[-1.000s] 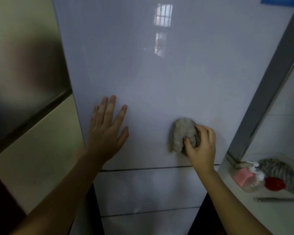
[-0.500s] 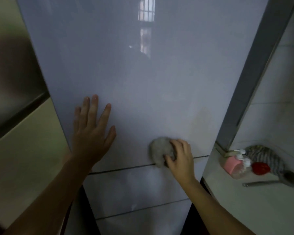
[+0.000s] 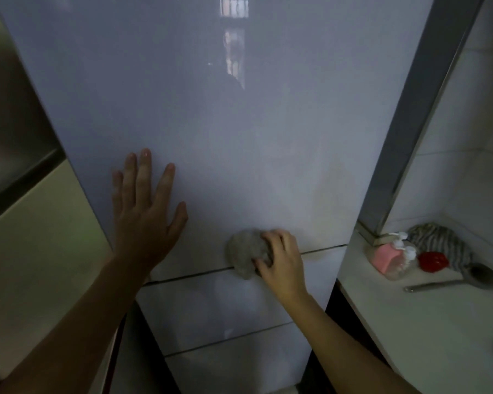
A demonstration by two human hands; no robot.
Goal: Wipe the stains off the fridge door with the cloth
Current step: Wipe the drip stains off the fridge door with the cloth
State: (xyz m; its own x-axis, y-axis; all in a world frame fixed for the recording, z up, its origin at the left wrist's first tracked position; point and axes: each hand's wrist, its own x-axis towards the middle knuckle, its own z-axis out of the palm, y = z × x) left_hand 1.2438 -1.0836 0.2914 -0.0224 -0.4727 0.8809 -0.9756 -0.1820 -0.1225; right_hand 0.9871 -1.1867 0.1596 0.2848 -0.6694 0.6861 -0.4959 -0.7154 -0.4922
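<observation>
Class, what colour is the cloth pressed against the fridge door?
Grey; the cloth shows best in the head view, under the right hand.

Two bare forearms, no sleeves in view; left hand and right hand bare, no gloves, rings or watch; short, plain fingernails.

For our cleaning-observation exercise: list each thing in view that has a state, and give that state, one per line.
Fridge door: shut, faint smears at lower right.
Cloth: bunched, pressed on the door at its bottom seam.
Right hand: grip closed on the cloth.
Left hand: open, flat against the door.
Pump bottle: lying on its side on the counter.
</observation>
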